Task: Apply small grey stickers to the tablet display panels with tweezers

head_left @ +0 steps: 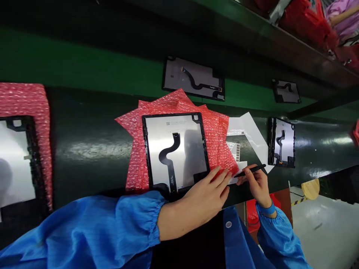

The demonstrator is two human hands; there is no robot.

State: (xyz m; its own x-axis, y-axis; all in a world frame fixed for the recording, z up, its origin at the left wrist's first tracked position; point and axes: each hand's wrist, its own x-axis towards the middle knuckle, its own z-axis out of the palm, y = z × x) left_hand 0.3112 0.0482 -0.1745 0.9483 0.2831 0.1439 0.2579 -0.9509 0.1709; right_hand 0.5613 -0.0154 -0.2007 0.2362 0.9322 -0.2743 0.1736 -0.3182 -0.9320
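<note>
My left hand point(200, 198) lies with its fingers stretched out over the lower right corner of a tablet screen panel point(192, 157) and the red bubble wrap point(217, 138) beside it. The panel lies silver back up, with a black frame and a curved black flex cable point(168, 160). At the right, my right hand point(256, 183) pinches a thin black pen-shaped tool point(254, 169), its tip pointing left near a small white sheet point(241, 165). Whether the tip touches the sheet cannot be made out.
White sheets point(255, 132) and a sticker sheet point(234, 147) lie right of the wrap. Other panels rest at the back point(193, 76), far right point(286, 91), right point(284, 140) and left point(15, 164). A shelf edge point(294, 41) overhangs the bench. A wooden stool point(310, 188) stands beyond.
</note>
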